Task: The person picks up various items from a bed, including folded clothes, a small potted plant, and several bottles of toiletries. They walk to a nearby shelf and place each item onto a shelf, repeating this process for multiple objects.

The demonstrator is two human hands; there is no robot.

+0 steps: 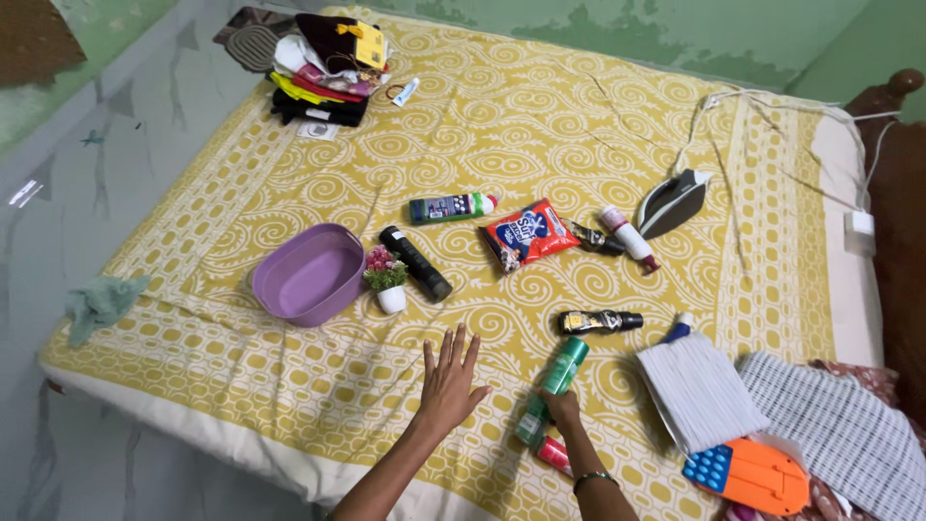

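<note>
Right hand closing on green spray can, lying low on yellow bedsheet, probably gripping mid-body. Left hand hovering flat, fingers spread, empty, near purple tub. Better wrapping fully, avoiding red bottle just beside wrist.

A red, blue and white pouch lies mid-bedspread.
</note>
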